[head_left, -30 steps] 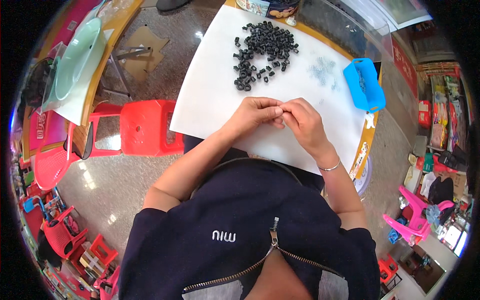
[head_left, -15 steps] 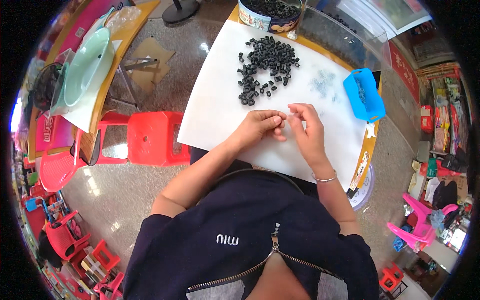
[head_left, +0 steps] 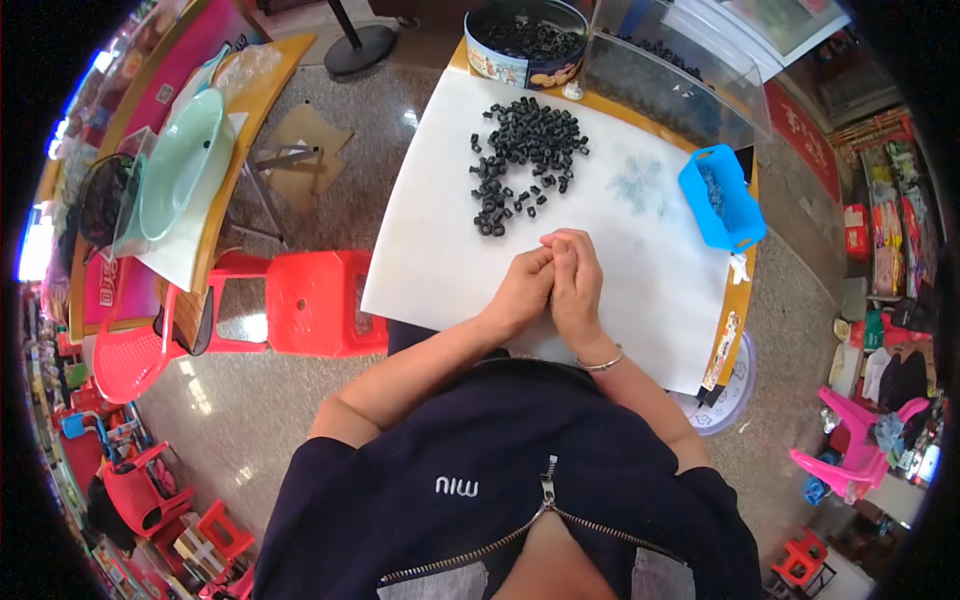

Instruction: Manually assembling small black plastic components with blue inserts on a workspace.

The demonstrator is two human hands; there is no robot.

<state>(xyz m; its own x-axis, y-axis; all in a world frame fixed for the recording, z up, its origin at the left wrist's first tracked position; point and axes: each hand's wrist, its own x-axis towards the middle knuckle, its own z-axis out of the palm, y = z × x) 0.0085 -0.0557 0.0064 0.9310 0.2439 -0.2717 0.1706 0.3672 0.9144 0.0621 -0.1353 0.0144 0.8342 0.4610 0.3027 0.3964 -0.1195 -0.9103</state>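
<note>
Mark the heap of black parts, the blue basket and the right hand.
Heap of black parts (head_left: 542, 130): head view, on its dense upper portion.
Blue basket (head_left: 739, 202): head view, on its bare inner wall.
Right hand (head_left: 577, 292): head view, on the middle of the hand.

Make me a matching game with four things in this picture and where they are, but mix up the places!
Things:
1. small black parts
2. blue basket
3. red stool
4. left hand

Places:
A. to the left of the white sheet
B. touching the right hand
C. heaped on the white sheet, beyond the hands
D. at the white sheet's right side

Pairs: 1-C, 2-D, 3-A, 4-B
</note>
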